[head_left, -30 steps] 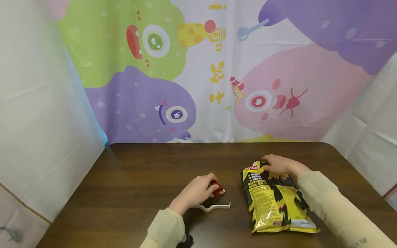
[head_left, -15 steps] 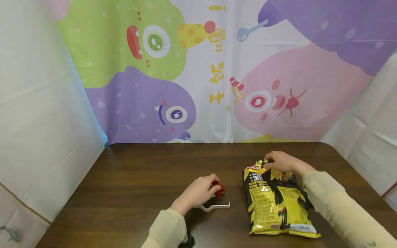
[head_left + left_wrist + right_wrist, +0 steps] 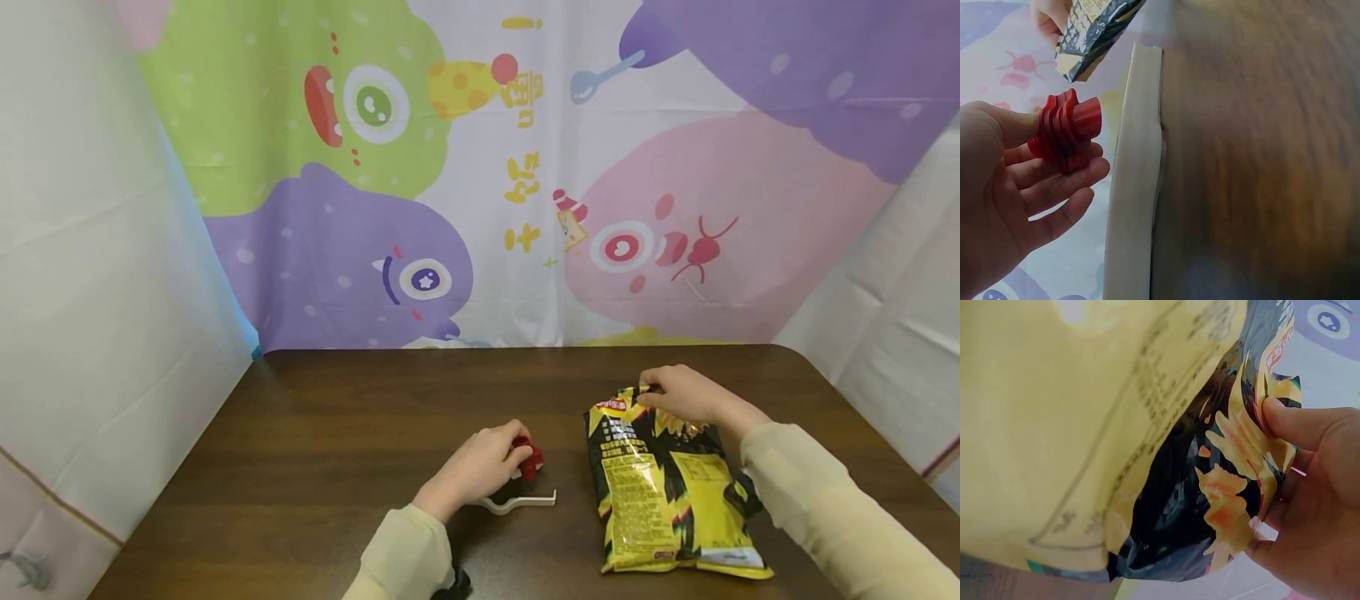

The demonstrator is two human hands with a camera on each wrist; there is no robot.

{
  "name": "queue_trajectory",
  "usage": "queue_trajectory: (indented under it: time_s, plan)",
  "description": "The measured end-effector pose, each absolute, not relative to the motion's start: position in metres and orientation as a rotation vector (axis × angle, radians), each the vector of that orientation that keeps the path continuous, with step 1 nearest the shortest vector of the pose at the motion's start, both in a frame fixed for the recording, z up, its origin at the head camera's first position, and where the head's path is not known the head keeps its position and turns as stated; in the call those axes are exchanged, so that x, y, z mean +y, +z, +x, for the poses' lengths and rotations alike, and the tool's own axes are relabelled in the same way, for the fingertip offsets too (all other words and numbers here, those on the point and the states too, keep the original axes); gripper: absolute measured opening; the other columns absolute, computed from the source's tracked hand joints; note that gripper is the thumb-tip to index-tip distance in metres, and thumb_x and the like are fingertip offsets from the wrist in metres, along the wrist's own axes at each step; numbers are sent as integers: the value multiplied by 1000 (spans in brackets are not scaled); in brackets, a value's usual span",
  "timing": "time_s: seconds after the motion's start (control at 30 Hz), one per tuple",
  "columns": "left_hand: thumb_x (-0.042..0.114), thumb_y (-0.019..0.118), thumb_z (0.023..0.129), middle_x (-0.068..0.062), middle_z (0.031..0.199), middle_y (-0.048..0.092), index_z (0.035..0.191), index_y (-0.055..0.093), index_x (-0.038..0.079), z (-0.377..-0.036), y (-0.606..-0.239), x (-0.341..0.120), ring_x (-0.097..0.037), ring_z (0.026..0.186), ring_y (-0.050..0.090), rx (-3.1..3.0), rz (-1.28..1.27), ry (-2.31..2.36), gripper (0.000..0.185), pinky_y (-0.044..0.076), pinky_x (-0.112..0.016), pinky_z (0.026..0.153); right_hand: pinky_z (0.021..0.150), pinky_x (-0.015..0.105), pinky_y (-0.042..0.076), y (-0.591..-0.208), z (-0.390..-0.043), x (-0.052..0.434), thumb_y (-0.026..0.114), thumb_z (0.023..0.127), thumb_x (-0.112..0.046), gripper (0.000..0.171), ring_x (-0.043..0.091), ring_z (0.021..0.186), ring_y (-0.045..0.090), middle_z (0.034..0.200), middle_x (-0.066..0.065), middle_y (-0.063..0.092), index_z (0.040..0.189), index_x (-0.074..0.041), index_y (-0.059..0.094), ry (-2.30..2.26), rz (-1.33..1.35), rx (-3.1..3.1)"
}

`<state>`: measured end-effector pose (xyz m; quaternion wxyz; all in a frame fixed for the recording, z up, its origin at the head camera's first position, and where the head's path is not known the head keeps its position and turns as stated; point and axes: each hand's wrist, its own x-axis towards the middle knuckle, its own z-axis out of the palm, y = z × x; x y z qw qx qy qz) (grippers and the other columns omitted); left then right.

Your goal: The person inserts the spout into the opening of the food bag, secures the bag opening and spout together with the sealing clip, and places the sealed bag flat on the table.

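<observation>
A yellow and black snack bag (image 3: 667,487) lies on the dark wooden table (image 3: 337,450). My right hand (image 3: 675,394) pinches the bag's top edge (image 3: 1272,434) between thumb and fingers and lifts that end a little. My left hand (image 3: 480,467) grips the ridged red handle (image 3: 1066,134) of a white bag clip (image 3: 521,500), whose long white bar (image 3: 1132,187) lies on the table to the left of the bag.
A colourful cartoon backdrop (image 3: 480,167) hangs behind the table's far edge. White sheets (image 3: 97,292) close off both sides. Bare tabletop stretches to the left and behind the hands.
My right hand has drawn the bag's top edge up and slightly right, and the bag has straightened. My left hand has stayed on the clip.
</observation>
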<state>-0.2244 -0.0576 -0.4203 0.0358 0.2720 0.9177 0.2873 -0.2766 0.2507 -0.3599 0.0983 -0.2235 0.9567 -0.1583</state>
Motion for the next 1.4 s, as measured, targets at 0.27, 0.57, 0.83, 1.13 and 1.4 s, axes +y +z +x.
queue_trajectory:
  time_s: [0.27, 0.57, 0.83, 1.13, 1.4]
  plan:
    - [31, 48, 94, 7, 84, 62, 103, 56, 17, -224, -419, -57, -2, 64, 53, 2854, 841, 878, 18, 42, -21, 61, 59, 30, 39, -353, -267, 245, 54, 91, -25, 16, 11, 50, 46, 73, 0, 56, 93, -9, 57, -503, -661, 2853]
    - [32, 47, 95, 6, 86, 62, 104, 55, 17, -224, -416, -57, -3, 66, 53, 2870, 822, 876, 19, 43, -21, 61, 57, 29, 38, -352, -256, 234, 55, 91, -24, 13, 10, 48, 43, 68, -1, 49, 89, -11, 54, -604, -704, 2832]
    - [32, 49, 94, 5, 85, 61, 104, 55, 16, -225, -415, -56, -4, 61, 51, 2867, 770, 933, 20, 42, -21, 56, 70, 36, 45, -352, -250, 228, 56, 90, -25, 21, 9, 68, 52, 99, 6, 61, 106, -11, 56, -595, -733, 2850]
    - [35, 52, 92, 4, 87, 62, 101, 55, 18, -225, -414, -54, -5, 71, 55, 2916, 728, 958, 19, 45, -23, 63, 60, 28, 41, -348, -244, 216, 55, 90, -18, 10, 9, 49, 49, 77, -1, 55, 96, -11, 56, -612, -763, 2809]
    - [34, 55, 90, 5, 88, 55, 97, 56, 16, -225, -410, -50, -8, 71, 51, 3023, 718, 1039, 20, 45, -23, 64, 68, 32, 44, -347, -243, 208, 57, 87, -13, 19, 6, 66, 49, 96, 1, 63, 106, -10, 58, -495, -871, 2889]
